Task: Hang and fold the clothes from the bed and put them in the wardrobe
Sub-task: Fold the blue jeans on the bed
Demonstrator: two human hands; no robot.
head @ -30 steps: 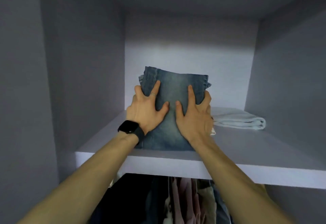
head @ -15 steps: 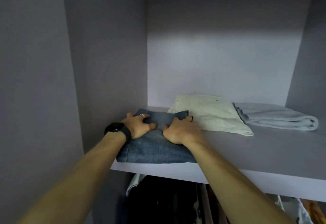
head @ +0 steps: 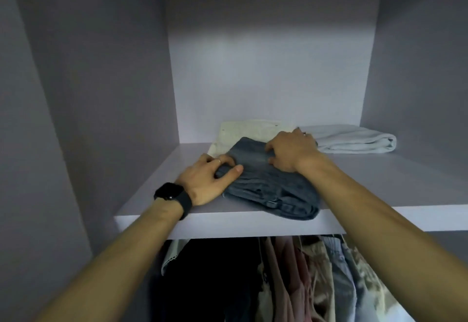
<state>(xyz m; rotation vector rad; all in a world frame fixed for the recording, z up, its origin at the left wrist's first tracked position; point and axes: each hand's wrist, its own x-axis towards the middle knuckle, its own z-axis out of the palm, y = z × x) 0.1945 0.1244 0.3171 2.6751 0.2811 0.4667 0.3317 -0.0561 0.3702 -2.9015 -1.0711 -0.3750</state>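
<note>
Folded jeans [head: 268, 184] lie on the wardrobe's upper shelf [head: 379, 190], front corner at the lip, far end overlapping the cream garment [head: 248, 129]. Your L hand [head: 207, 182] pinches the left edge, thumb on top. Your R hand [head: 291, 154] curls over the far side, fingers bent round the denim. Risks, as I judge them: push deeper & the cream piece bunches up. Let go now & the front corner may slide off onto the hanging clothes [head: 304, 271] below. The pale folded item [head: 354, 139] sits just beside your R hand.

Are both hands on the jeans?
Yes, the left hand grips the jeans at their left edge and the right hand holds their top.
</note>
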